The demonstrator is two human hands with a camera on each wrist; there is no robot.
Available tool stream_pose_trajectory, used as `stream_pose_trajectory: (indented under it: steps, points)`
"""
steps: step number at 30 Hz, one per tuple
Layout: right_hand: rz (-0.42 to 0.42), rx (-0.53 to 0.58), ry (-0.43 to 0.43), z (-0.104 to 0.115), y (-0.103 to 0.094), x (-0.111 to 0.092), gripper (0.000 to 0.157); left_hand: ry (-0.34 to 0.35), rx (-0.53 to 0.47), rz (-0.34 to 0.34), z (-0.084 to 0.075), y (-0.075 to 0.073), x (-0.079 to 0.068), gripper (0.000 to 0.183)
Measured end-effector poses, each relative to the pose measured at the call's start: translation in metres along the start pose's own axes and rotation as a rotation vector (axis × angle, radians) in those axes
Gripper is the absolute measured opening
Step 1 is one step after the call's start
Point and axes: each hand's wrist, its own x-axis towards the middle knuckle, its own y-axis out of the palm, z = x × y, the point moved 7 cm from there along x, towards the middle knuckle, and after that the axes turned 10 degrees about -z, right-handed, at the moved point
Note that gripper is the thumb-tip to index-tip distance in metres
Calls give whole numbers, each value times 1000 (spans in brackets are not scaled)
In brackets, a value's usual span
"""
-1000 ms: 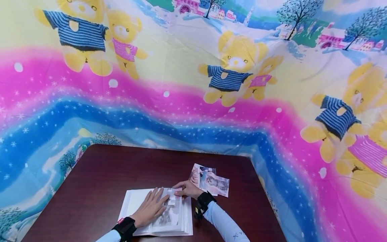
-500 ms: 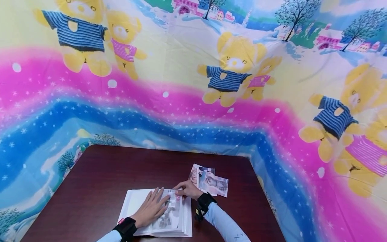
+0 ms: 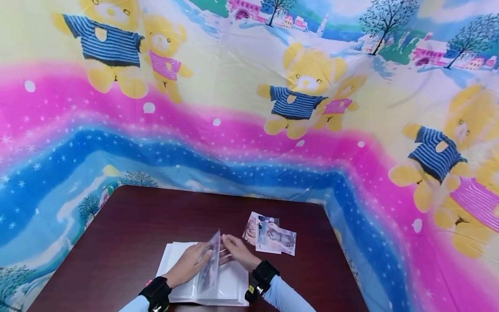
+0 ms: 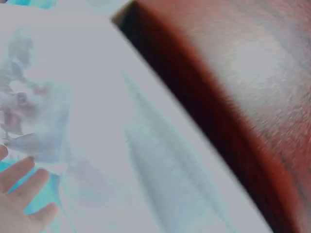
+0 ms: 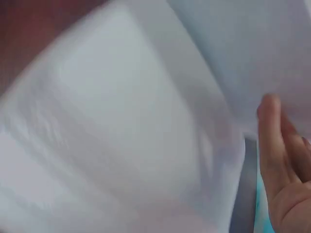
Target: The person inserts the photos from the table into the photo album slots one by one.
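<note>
A photo album [image 3: 236,284] lies open on the dark wooden table. One clear sleeve page [image 3: 209,277], with a printed photo inside, stands nearly upright over the middle of the album. My left hand [image 3: 188,265] is on the left side of that page, its fingers extended toward the picture. Opposite it, my right hand [image 3: 241,253] has its fingers stretched toward the raised page, thumb up near its top edge. The left wrist view catches the fingers [image 4: 22,182] beside the photo [image 4: 29,111]. In the right wrist view, straight fingers [image 5: 272,145] are close to the lifted sheet.
Several loose photos [image 3: 274,236] overlap on the table [image 3: 175,212], behind and right of the album. Black bands with small cameras are strapped on both wrists. A bear-printed cloth [image 3: 234,143] hangs around the table's far and side edges.
The photo page, flat on the right side before, has swung up to nearly upright. My left hand has lifted from pressing it flat, and my right hand has turned against the page's other side.
</note>
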Motion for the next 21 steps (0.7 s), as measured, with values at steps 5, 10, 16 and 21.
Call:
stream_pose_trajectory:
  steps: [5,10,16,21]
  points:
    - [93,-318,-260,6,40,-13,40,-246,-155,-48,11,-28,5,43]
    - [176,-817,-600,2,66,-27,37,-297,-93,-121,21,-59,8,36]
    - [252,-1202,-684,-12,72,-39,39,-279,54,-163,41,-76,0,39]
    - [257,-1296,-657,-17,65,-45,51,-279,117,-186,58,-78,-14,39]
